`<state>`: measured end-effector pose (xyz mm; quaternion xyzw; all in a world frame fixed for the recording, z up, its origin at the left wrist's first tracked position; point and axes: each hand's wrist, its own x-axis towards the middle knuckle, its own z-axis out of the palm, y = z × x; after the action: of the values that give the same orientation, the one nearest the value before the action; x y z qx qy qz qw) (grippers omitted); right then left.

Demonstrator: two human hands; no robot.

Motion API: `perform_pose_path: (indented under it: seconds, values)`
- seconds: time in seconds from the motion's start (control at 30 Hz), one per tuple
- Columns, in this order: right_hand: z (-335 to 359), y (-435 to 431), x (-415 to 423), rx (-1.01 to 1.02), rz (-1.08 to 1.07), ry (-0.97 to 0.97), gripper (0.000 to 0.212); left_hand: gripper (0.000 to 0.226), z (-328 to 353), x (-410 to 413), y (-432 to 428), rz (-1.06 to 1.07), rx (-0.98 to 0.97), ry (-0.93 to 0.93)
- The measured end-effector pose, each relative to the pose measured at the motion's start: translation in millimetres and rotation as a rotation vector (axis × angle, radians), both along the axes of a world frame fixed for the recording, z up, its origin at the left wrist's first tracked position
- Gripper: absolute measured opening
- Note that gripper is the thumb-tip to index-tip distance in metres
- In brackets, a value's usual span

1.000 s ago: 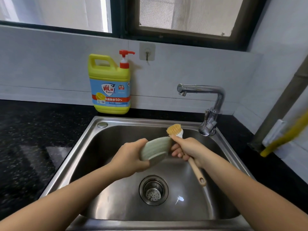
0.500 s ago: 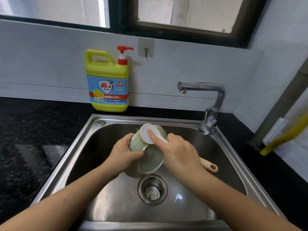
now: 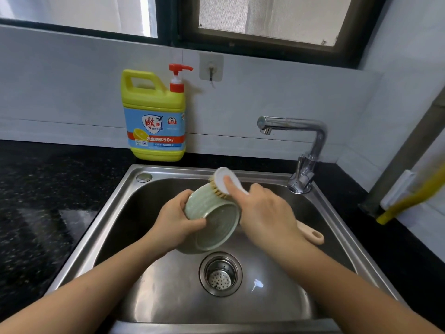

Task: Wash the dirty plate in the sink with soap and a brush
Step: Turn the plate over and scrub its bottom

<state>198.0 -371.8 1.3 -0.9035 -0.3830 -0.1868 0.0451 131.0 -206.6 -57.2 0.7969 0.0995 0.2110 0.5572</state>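
A pale green plate [image 3: 216,220] is held tilted over the steel sink [image 3: 113,213], its underside facing me. My left hand [image 3: 175,220] grips its left rim. My right hand [image 3: 265,215] holds a dish brush [image 3: 225,180] with a white head and a wooden handle, index finger pressed on the head. The bristles touch the plate's upper far edge. The handle's end sticks out behind my right wrist. A yellow soap bottle [image 3: 155,116] with a red pump stands on the counter behind the sink.
A chrome faucet [image 3: 303,150] stands at the sink's back right corner, with no water running. The drain strainer [image 3: 220,274] lies below the plate. Black stone counter [image 3: 48,201] flanks the sink. A yellow stick [image 3: 409,198] leans at the right wall.
A second ago the brush pointed bristles-up beside the edge-on plate. My right hand has since turned it bristles-down onto the plate, and the plate's underside has turned to face me.
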Motion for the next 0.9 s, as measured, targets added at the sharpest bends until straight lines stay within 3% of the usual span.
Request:
perform_pose_path:
  seconds: [0.07,0.13,0.3,0.4,0.53,0.6,0.77,0.9]
  values:
    - [-4.9,8.2,-11.0,-0.005,0.076,-0.182,0.057,0.044,-1.3,0.6,-1.9,-0.003,0.001,-0.017]
    - [-2.8,13.6,-17.2,-0.025,0.106,-0.213,0.057,0.045,-1.5,-0.6,-1.5,0.008,0.026,-0.017]
    - [0.7,1.9,17.6,-0.005,0.030,0.065,0.062,0.032,-0.3,-2.1,6.5,0.054,0.081,-0.006]
    - [-5.0,-5.7,31.4,0.052,-0.079,0.180,0.064,0.030,1.8,-4.5,7.3,0.058,-0.008,-0.025]
    - [-11.3,-12.8,28.0,0.108,-0.064,0.204,0.062,0.031,4.6,-3.9,7.7,0.078,-0.199,-0.069]
    - [-9.4,-9.6,15.2,0.086,-0.014,0.149,0.063,0.034,5.5,-3.0,8.9,0.078,-0.243,-0.071]
    - [-16.3,6.9,-3.6,0.086,0.090,-0.221,0.076,0.037,5.4,-3.4,12.1,0.058,-0.318,-0.077]
    - [-14.7,-4.1,17.8,0.055,-0.022,0.029,0.065,0.049,3.3,-3.0,23.0,0.094,-0.444,-0.082]
